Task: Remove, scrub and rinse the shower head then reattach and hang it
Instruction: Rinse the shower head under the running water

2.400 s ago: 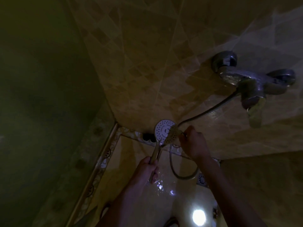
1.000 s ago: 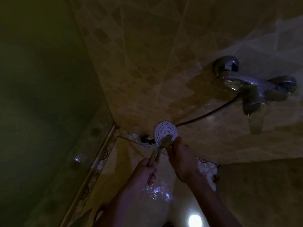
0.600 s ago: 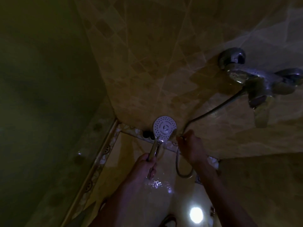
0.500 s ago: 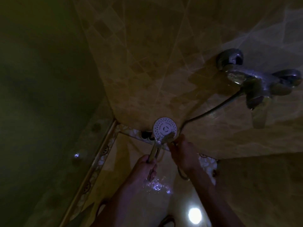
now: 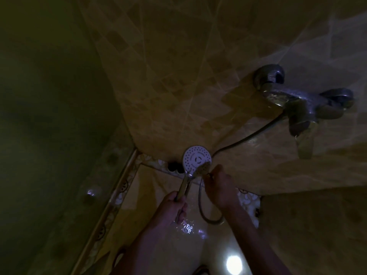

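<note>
The round white shower head (image 5: 195, 158) faces up at me, low in a dim shower corner. My left hand (image 5: 174, 205) is shut on its chrome handle (image 5: 183, 188). My right hand (image 5: 218, 187) holds a small brush (image 5: 202, 168), with the bristles against the lower right edge of the spray face. The metal hose (image 5: 244, 138) runs from the chrome wall mixer (image 5: 297, 104) down behind my right hand and loops near the floor.
Brown tiled wall behind, a dark greenish wall on the left. A patterned tile border (image 5: 119, 193) edges the wet floor. Two dark holes (image 5: 173, 167) sit at the wall's base. A bright light reflection (image 5: 234, 264) glares on the floor.
The brush moves back and forth across the lower edge of the spray face between frames. My left hand keeps the handle in nearly the same place.
</note>
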Demonstrator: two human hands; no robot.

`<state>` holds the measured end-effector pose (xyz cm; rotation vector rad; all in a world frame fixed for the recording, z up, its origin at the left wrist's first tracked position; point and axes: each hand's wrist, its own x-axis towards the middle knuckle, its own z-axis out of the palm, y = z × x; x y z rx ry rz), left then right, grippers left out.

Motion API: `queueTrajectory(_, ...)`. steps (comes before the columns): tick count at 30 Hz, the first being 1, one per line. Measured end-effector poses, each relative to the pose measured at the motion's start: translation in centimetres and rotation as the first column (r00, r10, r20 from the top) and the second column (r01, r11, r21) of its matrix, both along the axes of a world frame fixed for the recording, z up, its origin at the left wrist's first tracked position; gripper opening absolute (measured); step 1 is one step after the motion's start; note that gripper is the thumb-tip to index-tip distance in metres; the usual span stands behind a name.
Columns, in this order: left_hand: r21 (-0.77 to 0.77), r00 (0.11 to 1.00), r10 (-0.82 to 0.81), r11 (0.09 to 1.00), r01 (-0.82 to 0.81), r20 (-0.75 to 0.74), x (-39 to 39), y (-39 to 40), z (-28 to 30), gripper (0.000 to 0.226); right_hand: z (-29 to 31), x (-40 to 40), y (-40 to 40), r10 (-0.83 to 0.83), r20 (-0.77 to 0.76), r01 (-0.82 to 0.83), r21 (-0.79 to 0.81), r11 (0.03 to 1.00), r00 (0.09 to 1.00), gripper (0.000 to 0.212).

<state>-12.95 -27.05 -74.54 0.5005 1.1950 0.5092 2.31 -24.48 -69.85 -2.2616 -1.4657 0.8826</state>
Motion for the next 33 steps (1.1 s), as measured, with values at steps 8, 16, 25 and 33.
queueTrajectory(8, 0.002, 1.0, -0.008, 1.0, 0.008, 0.0, -0.2, 0.2, 0.1, 0.02, 0.4, -1.2, 3.1, 0.014, -0.042, -0.012, 0.056, 0.998, 0.999, 0.028)
queueTrajectory(16, -0.014, 0.998, 0.046, 0.999, -0.046, 0.033, -0.4, 0.1, 0.2, 0.024, 0.6, 0.7, 1.3, -0.04, 0.015, 0.041, -0.035, 0.999, 0.999, 0.025)
queueTrajectory(25, -0.002, 0.999, 0.035, 0.999, -0.035, 0.012, -0.4, 0.2, 0.3, 0.022, 1.0, -0.8, 3.1, 0.054, 0.0, -0.054, 0.021, 0.998, 0.999, 0.018)
queueTrajectory(33, -0.012, 0.998, 0.06, 0.998, -0.06, 0.034, -1.3, 0.4, 0.2, 0.024, 1.1, 0.4, 1.2, 0.05, 0.027, -0.048, -0.043, 0.998, 0.998, 0.019)
